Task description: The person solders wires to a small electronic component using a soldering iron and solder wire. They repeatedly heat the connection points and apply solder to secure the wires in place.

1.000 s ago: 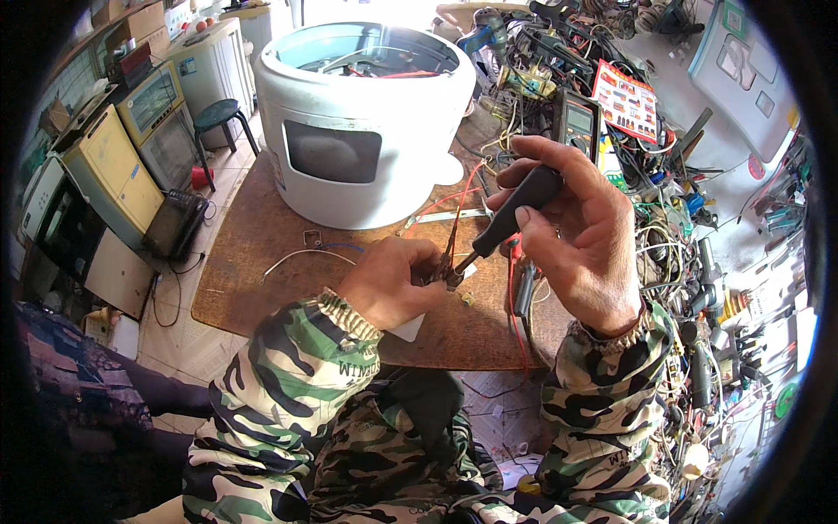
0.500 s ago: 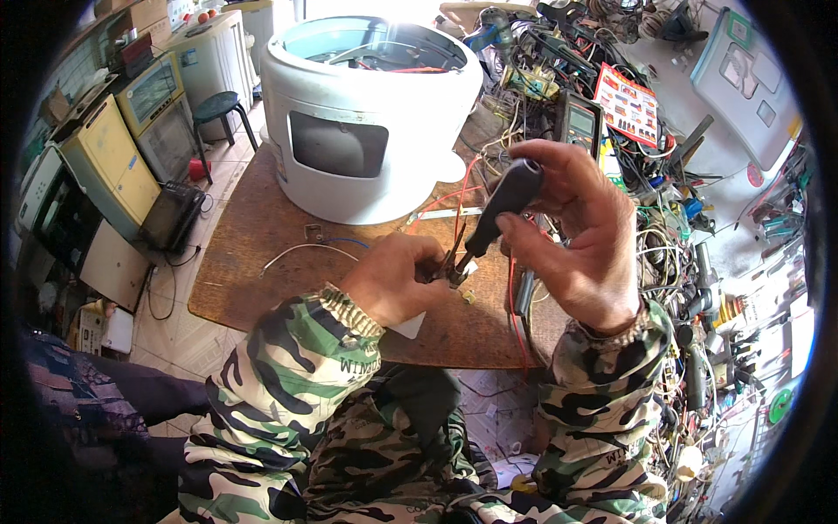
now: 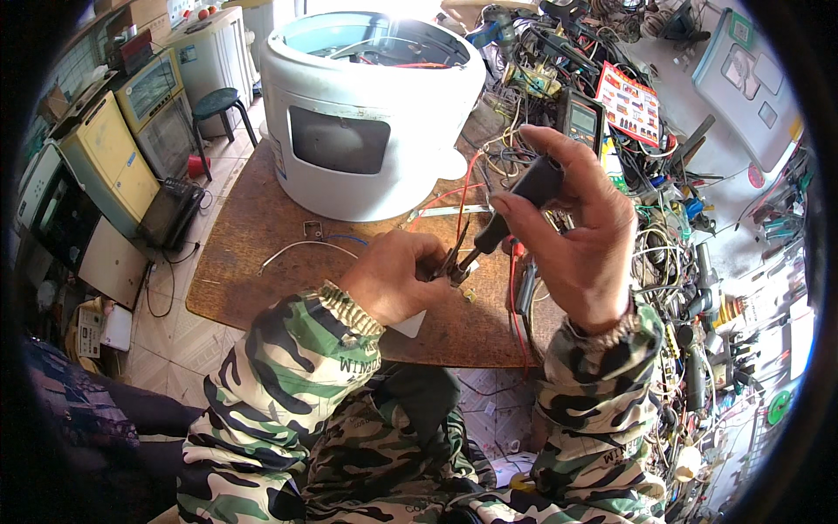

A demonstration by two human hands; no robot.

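Holding the small dark part [image 3: 453, 266] pinched in our left hand [image 3: 394, 278], we keep it above the worktop [image 3: 240, 223], near the middle of its front edge. Our right hand [image 3: 583, 229] has the screwdriver [image 3: 525, 194] by its black handle, between thumb and fingers, the shaft slanting down to the part; whether the tip sits in it, we cannot tell. Compared with half a second ago, the handle leans farther to the right, and our right index finger, curled close about the handle's end then, now stretches out above it. Our left hand and the part stay about where they were. Toward the worktop's rear edge stands the white housing [image 3: 349, 194]; left of our left hand curves a white wire [image 3: 292, 248].
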